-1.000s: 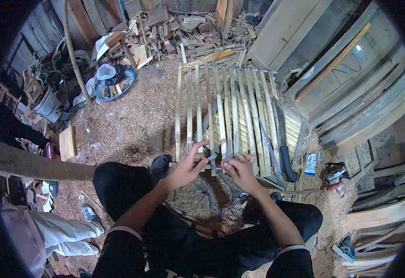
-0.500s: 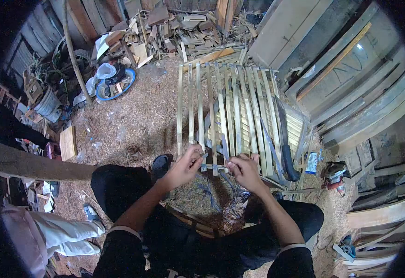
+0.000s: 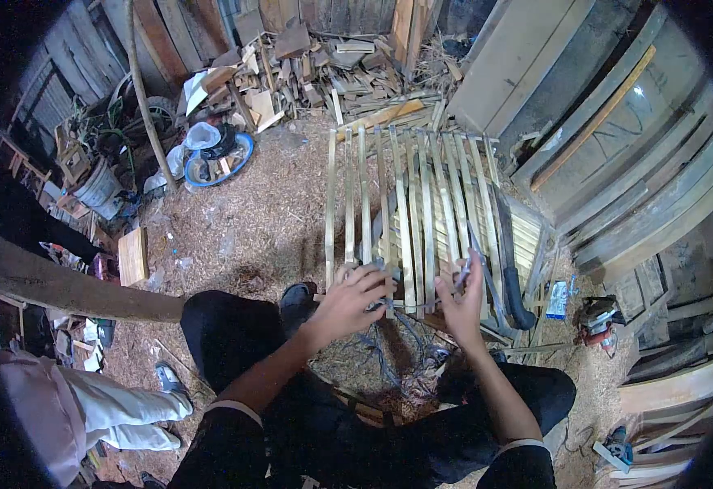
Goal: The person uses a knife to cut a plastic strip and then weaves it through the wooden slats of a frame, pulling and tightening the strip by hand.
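Note:
A row of thin wooden slats (image 3: pixel 401 212) lies side by side in front of me, their near ends close to my hands. My left hand (image 3: pixel 352 300) rests over the near ends of the left slats, fingers apart and slightly bent. Thumb and forefinger of my right hand (image 3: pixel 462 308) pinch a thin greyish strip (image 3: pixel 472 240), whose loose end rises over the slats on the right. Part of the strip runs between my hands across the slat ends. More tangled strips (image 3: pixel 385 359) lie on the floor between my legs.
Under the slats' right side is another slatted panel (image 3: pixel 523 236), with a dark curved-handled tool (image 3: pixel 515 301) beside it. A red power tool (image 3: pixel 597 322) stands right. A blue basin (image 3: pixel 242 155) and scrap wood (image 3: pixel 291 73) lie beyond. Another person's legs (image 3: pixel 120 399) are at left.
My left hand has opened out over the slat ends. My right hand has moved right and turned upward with the strip. The view has shifted slightly.

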### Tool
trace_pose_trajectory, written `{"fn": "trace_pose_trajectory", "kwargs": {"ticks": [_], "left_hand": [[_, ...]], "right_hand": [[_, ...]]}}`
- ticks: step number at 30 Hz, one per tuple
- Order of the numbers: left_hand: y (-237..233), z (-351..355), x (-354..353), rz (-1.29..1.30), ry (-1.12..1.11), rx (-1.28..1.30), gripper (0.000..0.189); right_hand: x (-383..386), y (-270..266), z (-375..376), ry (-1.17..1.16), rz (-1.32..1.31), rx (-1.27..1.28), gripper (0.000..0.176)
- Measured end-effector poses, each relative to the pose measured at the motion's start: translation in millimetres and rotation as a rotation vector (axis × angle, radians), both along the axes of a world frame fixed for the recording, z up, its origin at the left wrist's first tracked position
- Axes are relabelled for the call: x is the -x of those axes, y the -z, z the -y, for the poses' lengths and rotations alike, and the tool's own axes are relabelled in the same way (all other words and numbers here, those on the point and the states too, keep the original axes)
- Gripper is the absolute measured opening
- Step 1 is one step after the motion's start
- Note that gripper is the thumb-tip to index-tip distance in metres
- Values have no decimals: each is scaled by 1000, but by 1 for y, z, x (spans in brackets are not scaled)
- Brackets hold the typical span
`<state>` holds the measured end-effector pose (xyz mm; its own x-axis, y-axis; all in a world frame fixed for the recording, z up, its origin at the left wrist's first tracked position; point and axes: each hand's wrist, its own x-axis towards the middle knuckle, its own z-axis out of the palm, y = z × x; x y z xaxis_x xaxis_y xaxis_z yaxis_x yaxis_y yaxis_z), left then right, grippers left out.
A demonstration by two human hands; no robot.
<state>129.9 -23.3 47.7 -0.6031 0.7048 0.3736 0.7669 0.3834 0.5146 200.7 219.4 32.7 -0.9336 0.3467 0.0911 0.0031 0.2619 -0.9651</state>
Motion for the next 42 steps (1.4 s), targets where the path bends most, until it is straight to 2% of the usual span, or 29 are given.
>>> {"fn": "trace_pose_trajectory", "kwargs": {"ticks": [2,3,4,6,7,10,11,12,14,17,22,25,28,31,33,36,40,42], "left_hand": [[10,2,1,-62,51,173,33],[8,2,1,-63,49,172,33],[6,1,2,-69,62,209,29],[5,1,3,-77,76,252,25],[7,1,4,-75,69,246,26],[10,1,2,-84,61,237,24],[10,0,2,-96,61,234,22],[10,-1,2,-96,61,233,22],[10,-2,-1,-96,31,251,19],[8,-2,-1,-53,27,246,16],[15,1,-1,-56,51,253,19],[19,3,-2,-92,77,238,21],[18,5,-1,-19,82,241,21],[20,3,-1,-75,82,189,16],[19,5,1,-42,95,213,16],[14,9,4,33,69,207,18],[-3,19,8,41,-46,254,20],[-8,19,9,-69,-80,158,23]], "right_hand": [[-5,-12,1,164,-99,-686,78],[-7,-19,8,159,-156,-828,75],[-8,-24,11,157,-158,-827,75],[-11,-27,18,-174,-111,-1027,70],[-12,-21,21,-286,-81,-1042,64],[-15,-19,32,-328,-78,-1128,61],[-14,-21,31,-354,-100,-1096,49],[-13,-21,29,-354,-99,-1097,49],[-13,-17,26,-406,-104,-1064,33],[-14,-18,31,-455,-73,-1101,27],[-8,-16,33,-441,-130,-1118,25],[-4,-14,27,-510,-133,-1069,23],[0,-17,26,-579,-63,-1064,25],[1,-16,24,-551,-125,-1053,19],[2,-18,25,-529,-79,-944,11],[0,-17,23,-477,-85,-909,7],[2,-25,10,-441,-56,-821,15],[4,-31,10,-221,-40,-706,24]]}}
